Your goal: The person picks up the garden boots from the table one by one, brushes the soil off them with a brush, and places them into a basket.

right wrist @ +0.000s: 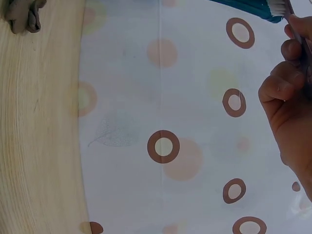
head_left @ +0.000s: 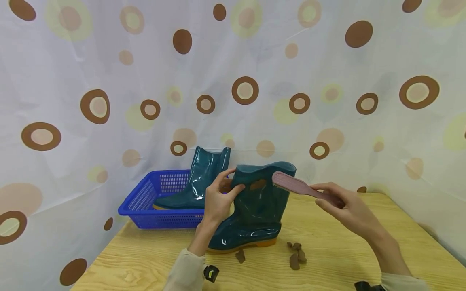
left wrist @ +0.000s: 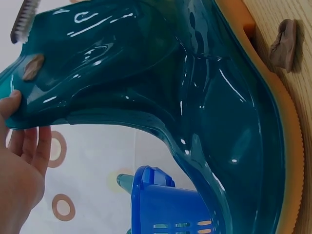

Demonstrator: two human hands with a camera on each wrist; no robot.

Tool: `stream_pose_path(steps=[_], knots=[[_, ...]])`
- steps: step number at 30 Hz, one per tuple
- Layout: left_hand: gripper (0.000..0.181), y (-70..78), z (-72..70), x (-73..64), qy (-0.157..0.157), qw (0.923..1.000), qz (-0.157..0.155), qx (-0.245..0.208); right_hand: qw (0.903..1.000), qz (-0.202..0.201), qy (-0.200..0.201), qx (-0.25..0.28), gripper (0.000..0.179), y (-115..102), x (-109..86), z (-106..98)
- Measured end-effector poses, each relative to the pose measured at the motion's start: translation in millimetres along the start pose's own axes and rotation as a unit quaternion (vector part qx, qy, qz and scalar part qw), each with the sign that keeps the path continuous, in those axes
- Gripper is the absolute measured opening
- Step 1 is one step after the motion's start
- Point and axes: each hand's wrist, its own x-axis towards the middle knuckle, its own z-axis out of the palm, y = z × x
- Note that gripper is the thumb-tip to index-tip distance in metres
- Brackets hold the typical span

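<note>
A dark green rubber boot (head_left: 258,206) with an orange sole stands on the table, toe to the left. My left hand (head_left: 218,196) pinches the front of its shaft near the top edge, thumb outside and fingers toward the inner side. A brown clay-like patch (left wrist: 33,67) sticks to the shaft near that thumb. My right hand (head_left: 346,206) grips the handle of a pinkish-purple brush (head_left: 295,184). The brush's head, with pale bristles (right wrist: 278,7) facing down, is in front of the upper shaft; whether it touches the boot I cannot tell.
Behind on the left, a blue plastic basket (head_left: 160,218) holds a second green boot (head_left: 204,178). Brown lumps (head_left: 298,256) lie on the wooden table (head_left: 335,234) right of the boot, and another lump (head_left: 240,256) lies by its sole. A dotted curtain (head_left: 255,121) hangs behind.
</note>
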Motion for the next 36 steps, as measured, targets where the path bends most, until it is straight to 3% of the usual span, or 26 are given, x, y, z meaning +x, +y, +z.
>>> stream_pose_path(steps=[8,17,25,32,36], knots=[[0.043,1.8,-2.4,-0.5,-0.034,0.9993,-0.012,-0.003,0.9994,-0.031,0.012,-0.006,0.039,-5,3.4,9],[0.043,0.7,-2.3,-0.4,-0.046,0.9988,-0.014,0.004,0.9961,-0.082,0.025,-0.019,0.044,-6,7.0,16],[0.043,1.8,-3.7,-0.9,-0.050,0.9986,-0.014,0.000,0.9955,-0.088,0.018,-0.033,0.045,-4,8.9,20],[0.044,-32.8,-2.0,4.2,-0.049,0.9987,0.010,-0.004,0.9947,-0.095,0.008,-0.039,0.042,-4,9.6,24],[0.045,-33.7,-2.5,4.2,-0.049,0.9987,0.011,-0.004,0.9956,-0.085,0.001,-0.040,0.040,-6,9.8,24]])
